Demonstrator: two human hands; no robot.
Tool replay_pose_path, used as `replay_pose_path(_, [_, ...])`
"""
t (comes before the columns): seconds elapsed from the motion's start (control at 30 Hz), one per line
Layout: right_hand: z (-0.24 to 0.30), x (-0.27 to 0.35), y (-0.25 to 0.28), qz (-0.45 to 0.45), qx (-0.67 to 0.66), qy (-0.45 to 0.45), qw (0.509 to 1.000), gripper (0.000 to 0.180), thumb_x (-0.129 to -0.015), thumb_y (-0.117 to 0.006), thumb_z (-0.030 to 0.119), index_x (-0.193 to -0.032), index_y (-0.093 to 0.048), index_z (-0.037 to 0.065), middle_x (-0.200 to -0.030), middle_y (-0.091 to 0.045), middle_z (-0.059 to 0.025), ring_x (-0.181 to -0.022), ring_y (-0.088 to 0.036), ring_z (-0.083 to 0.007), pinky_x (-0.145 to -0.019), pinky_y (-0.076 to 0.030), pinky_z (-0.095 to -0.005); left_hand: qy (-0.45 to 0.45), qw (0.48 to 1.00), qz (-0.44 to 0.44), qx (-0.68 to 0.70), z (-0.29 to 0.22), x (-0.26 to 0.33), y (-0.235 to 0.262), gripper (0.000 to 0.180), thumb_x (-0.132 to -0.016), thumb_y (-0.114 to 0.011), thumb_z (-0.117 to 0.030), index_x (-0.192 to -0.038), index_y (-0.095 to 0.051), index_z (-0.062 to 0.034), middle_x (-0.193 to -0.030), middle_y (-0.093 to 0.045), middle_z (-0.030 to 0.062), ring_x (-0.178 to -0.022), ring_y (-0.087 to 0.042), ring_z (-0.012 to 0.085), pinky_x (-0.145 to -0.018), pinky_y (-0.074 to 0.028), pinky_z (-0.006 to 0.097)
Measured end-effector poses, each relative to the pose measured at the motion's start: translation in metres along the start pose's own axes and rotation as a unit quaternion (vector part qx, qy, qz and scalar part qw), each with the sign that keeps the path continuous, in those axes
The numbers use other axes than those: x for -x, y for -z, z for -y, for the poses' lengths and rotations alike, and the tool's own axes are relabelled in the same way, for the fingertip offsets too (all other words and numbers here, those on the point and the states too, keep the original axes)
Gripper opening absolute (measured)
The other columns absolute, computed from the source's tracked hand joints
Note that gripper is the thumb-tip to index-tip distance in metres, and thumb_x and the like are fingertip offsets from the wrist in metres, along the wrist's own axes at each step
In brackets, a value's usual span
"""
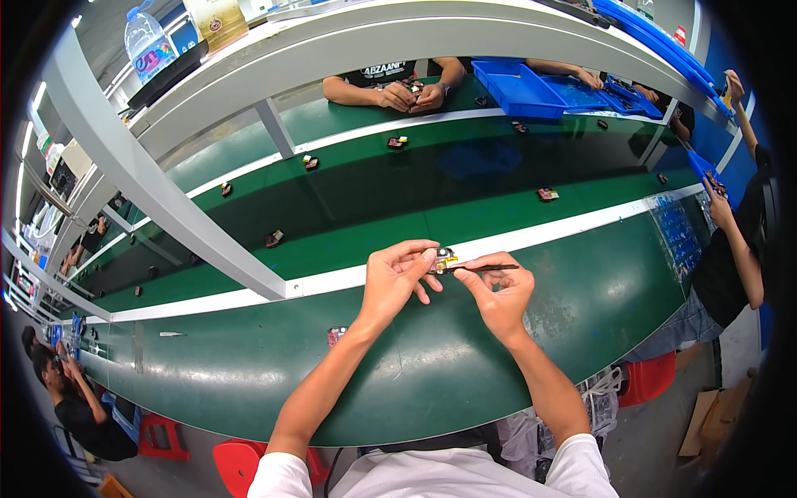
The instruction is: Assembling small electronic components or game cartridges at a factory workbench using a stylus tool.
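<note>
Over the near green worktop, my left hand (393, 282) pinches a small electronic assembly (446, 259) with a black part, a yellow part and a clear or silvery part. From the right, my right hand (505, 297) grips a thin black stick-like tool (498, 267). Its tip meets the edge of the assembly; whether it is tweezers or a plain stick, I cannot tell. A small red circuit board (335, 335) lies on the worktop beside my left forearm.
Beyond a white rail runs a green conveyor belt (490, 217) carrying several small assemblies (547, 194). A grey metal post (178, 178) slants down at the left. Across the belt, another person's hands (411, 96) work near blue trays (516, 90). Other people sit at both sides.
</note>
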State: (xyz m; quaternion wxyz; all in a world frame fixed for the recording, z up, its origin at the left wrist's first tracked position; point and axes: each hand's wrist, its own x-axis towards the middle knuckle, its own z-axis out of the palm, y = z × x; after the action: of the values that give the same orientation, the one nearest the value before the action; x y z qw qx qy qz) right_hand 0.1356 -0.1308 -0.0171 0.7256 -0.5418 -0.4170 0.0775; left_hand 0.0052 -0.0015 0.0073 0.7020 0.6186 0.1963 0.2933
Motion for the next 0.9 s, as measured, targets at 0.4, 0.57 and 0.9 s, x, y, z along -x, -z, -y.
replay_pose_path(0.4, [0.0036,-0.004,0.003,0.014,-0.048,-0.045,0.998,0.014,-0.08,-0.081,-0.004,-0.09,-0.071,-0.003,-0.083,-0.07,-0.0029,-0.052,-0.045,0.0016,-0.047,-0.03,-0.0169,0.016,0.999,-0.009,-0.033,-0.0095,0.0007,0.0006,0.028,-0.096,-0.066,-0.008,-0.115,-0.065,0.0126,-0.092,-0.073,0.0183,-0.063,-0.071,0.0183,-0.045,-0.054,0.025])
replay_pose_path(0.57, [0.0014,-0.0012,0.0016,0.028,-0.005,-0.014,0.999,0.014,-0.08,-0.082,-0.003,-0.089,-0.072,-0.004,-0.086,-0.073,-0.0048,-0.05,-0.046,0.0007,-0.047,-0.032,-0.0174,0.011,0.999,-0.014,-0.035,-0.0081,0.0003,0.0012,0.028,-0.096,-0.066,-0.008,-0.115,-0.065,0.0126,-0.092,-0.073,0.0183,-0.063,-0.071,0.0181,-0.046,-0.054,0.025])
replay_pose_path(0.9, [0.0027,-0.0002,-0.0002,0.028,0.057,0.047,0.997,0.011,-0.079,-0.083,0.0,-0.086,-0.074,0.0,-0.081,-0.075,-0.0033,-0.045,-0.044,-0.0012,-0.044,-0.031,-0.0198,0.03,0.999,-0.005,-0.029,-0.0069,0.0011,0.0019,0.028,-0.097,-0.066,-0.008,-0.116,-0.065,0.0113,-0.091,-0.073,0.0171,-0.064,-0.071,0.0172,-0.046,-0.054,0.024])
